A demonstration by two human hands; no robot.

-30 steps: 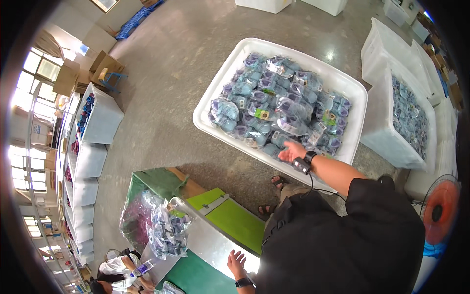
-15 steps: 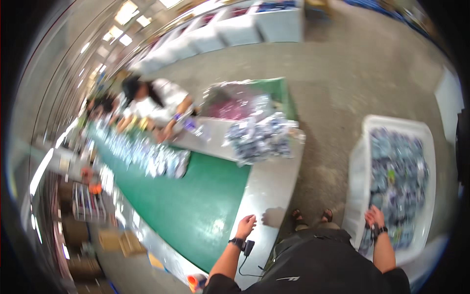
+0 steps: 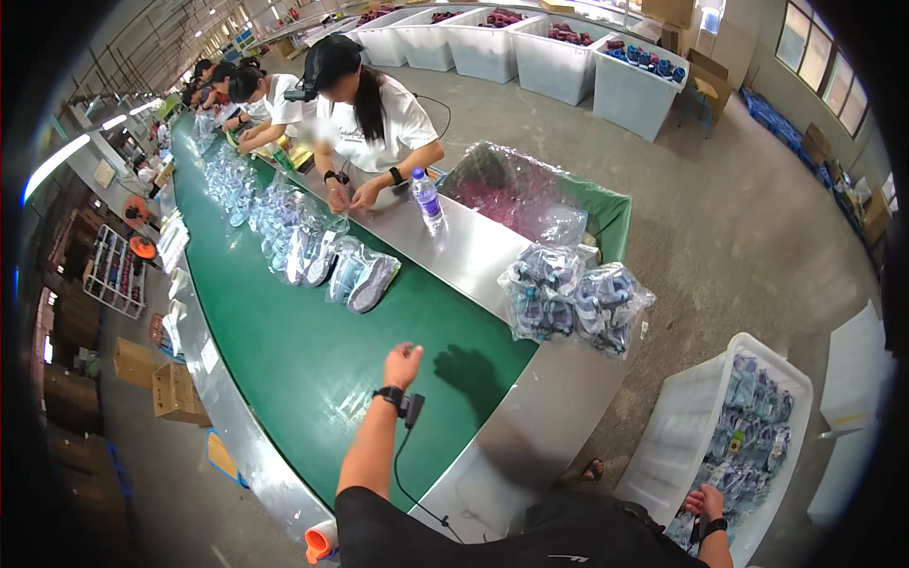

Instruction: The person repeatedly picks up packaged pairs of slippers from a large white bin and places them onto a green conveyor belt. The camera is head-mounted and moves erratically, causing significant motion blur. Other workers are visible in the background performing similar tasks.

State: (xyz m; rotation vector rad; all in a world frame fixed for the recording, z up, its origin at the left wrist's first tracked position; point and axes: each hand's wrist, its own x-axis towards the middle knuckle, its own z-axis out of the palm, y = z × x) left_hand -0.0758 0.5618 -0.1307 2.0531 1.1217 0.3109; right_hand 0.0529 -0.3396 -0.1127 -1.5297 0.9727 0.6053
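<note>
My left hand [image 3: 403,365] reaches out over the green conveyor belt [image 3: 312,379], its fingers loosely bent and nothing visible in it. A hand-shaped shadow falls on the belt to its right. Ahead of it on the belt lie bagged shoes [image 3: 363,276] in clear plastic, in a long row running away to the far left. My right hand [image 3: 704,502] hangs low at the white bin [image 3: 653,426], its fingers half bent and apparently holding nothing. Packed in that bin are several bagged shoes [image 3: 748,454]. Both wrists wear black bands, the left with a small box and cable.
Bagged shoes [image 3: 578,301] are piled on the metal table edge [image 3: 568,398], near a purple-labelled bottle [image 3: 428,204]. Behind stands a green-lined bin [image 3: 615,213]. A co-worker [image 3: 369,133] in white works across the belt, with others beyond. White bins [image 3: 559,66] line the back.
My view has turned left toward the belt. My left hand has moved forward from the metal edge to over the belt. My right hand stays by the white bin, now lower in view.
</note>
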